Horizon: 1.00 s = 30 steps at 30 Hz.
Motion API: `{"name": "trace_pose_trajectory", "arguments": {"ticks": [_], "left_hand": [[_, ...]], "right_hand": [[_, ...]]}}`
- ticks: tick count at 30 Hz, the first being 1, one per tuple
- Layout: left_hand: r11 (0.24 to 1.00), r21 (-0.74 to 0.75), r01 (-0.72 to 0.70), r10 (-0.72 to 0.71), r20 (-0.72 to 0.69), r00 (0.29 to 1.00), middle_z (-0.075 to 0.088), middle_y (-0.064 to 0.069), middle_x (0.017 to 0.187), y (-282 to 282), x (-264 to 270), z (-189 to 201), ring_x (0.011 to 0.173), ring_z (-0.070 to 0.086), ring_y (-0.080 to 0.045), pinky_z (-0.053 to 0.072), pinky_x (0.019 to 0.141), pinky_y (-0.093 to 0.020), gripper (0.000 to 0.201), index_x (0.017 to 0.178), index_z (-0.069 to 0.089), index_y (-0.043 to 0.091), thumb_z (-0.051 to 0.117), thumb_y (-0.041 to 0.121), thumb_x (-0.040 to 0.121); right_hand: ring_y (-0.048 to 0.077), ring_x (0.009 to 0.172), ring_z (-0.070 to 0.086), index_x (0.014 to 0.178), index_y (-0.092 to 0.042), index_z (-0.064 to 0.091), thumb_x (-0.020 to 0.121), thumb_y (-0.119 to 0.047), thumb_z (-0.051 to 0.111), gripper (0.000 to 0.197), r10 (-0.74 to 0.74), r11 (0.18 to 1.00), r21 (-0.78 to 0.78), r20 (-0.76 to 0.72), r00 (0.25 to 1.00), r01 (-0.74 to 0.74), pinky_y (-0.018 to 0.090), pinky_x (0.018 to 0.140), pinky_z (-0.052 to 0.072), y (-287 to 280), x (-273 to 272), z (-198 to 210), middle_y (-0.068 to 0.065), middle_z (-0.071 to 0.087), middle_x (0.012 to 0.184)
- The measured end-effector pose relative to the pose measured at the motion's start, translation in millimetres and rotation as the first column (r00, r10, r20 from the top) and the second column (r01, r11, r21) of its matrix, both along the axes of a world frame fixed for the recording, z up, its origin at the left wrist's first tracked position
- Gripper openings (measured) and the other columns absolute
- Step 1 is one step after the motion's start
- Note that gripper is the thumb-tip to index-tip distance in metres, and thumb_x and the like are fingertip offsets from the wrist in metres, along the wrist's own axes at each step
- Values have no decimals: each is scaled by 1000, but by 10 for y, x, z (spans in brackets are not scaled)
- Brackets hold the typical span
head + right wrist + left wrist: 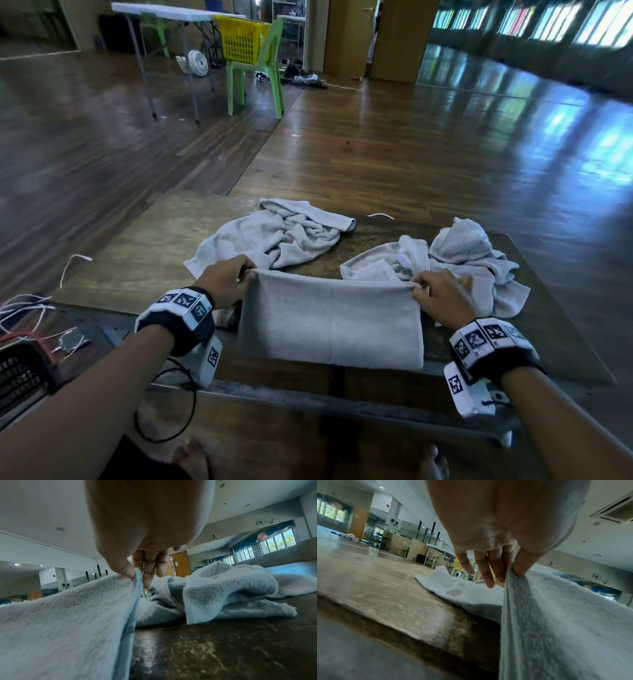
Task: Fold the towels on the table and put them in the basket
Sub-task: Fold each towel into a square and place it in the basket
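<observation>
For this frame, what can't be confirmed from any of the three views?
- Held towel: number of layers; head view shows only its top face.
- Dark basket: contents cut off by head view's left edge.
- Crumpled pile at right: towel count hidden by overlapping folds.
- Left hand: index fingertip hidden behind towel edge.

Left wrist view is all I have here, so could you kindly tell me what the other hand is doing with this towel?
Observer: The right hand pinches the opposite top corner of the same held towel, mirroring the left hand.
Operator: Thank you. Are other towels waiting?
Observer: Yes, a crumpled towel lies behind the left hand and a rumpled heap of towels sits on the table behind the right.
Operator: Is any basket nearby?
Observer: A yellow basket sits on a green chair across the room.
</observation>
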<state>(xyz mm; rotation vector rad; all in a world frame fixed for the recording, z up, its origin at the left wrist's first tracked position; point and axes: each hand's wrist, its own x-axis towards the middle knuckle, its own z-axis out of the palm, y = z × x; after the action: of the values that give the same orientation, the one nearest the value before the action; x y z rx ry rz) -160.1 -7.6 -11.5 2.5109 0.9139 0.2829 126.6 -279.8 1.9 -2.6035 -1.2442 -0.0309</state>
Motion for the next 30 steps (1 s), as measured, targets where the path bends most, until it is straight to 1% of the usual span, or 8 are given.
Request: {"name": "trace_pose_trajectory", "arguments": {"ticks": [5, 7, 10, 12, 14, 16, 23, 30], "left_hand": [[995, 77, -71, 74, -44, 996, 53, -7, 128, -67, 117, -85, 115, 50, -28, 39, 96, -41, 36, 126, 46, 16, 50, 26, 91], [986, 165, -17, 33, -94, 995, 42, -7, 140, -200, 163, -73, 126, 39, -26, 31, 101, -42, 50, 136, 37, 17, 50, 26, 88], [959, 246, 139, -95, -184, 978, 25, -2, 152, -550, 237, -62, 139, 24, -20, 20, 110, -41, 58, 144, 24, 20, 45, 29, 90], [947, 261, 190, -124, -247, 961, 18, 0, 156, -810, 272, -135, 142, 18, -17, 15, 113, -40, 60, 146, 18, 19, 27, 44, 92], [961, 211, 179, -105, -319, 942, 14, -2, 157, -995, 301, -278, 144, 13, -18, 12, 114, -42, 81, 146, 17, 19, -3, 58, 78], [977, 155, 149, -83, -366, 927, 6, -5, 158, -1054, 330, -440, 146, 3, -21, 3, 117, -44, 97, 148, 13, 17, -15, 62, 66], [986, 133, 97, -43, -360, 932, -11, -1, 158, -735, 325, -567, 145, -13, -17, -10, 116, -40, 96, 150, -3, 19, -12, 71, 70], [965, 252, 72, 65, -497, 865, -12, 1, 158, -325, 223, -449, 145, -11, -20, -8, 113, -55, 73, 149, 0, 24, 8, 65, 89]], "right_hand": [[23, 112, 45, 109, -21, 59, 89, -21, 45, 25, -66, 997, -45, 44, 997, 68, 40, 91, 24, 81, -92, 7, 2, 61, 115], [24, 115, 43, 117, -20, 55, 88, -20, 45, 31, -67, 996, -60, 46, 997, 69, 42, 93, 26, 120, -179, -24, 4, 57, 121], [22, 124, 41, 128, -20, 48, 90, -27, 47, 39, 102, 993, -72, 94, 990, -96, 41, 100, 26, 159, -444, -91, 2, 50, 134], [21, 133, 35, 136, -21, 41, 94, -36, 42, 45, 219, 971, -116, 68, 973, -210, 42, 107, 25, 172, -660, -173, 2, 41, 143], [19, 140, 22, 142, -22, 30, 96, -45, 33, 51, 263, 942, -220, 14, 965, -254, 42, 111, 21, 173, -818, -316, 2, 27, 153], [20, 145, 9, 147, -23, 19, 96, -50, 24, 58, 240, 923, -301, -39, 970, -240, 41, 113, 16, 179, -906, -474, 3, 12, 158], [18, 146, -3, 150, -20, 11, 98, -48, 25, 60, 282, 907, -261, -210, 936, -332, 37, 118, 6, 263, -992, -489, 5, -1, 159], [15, 146, 5, 148, -20, 16, 97, -50, 15, 59, 287, 888, -387, 42, 957, -250, 46, 116, 1, 213, -737, -436, 1, 9, 159]]}}
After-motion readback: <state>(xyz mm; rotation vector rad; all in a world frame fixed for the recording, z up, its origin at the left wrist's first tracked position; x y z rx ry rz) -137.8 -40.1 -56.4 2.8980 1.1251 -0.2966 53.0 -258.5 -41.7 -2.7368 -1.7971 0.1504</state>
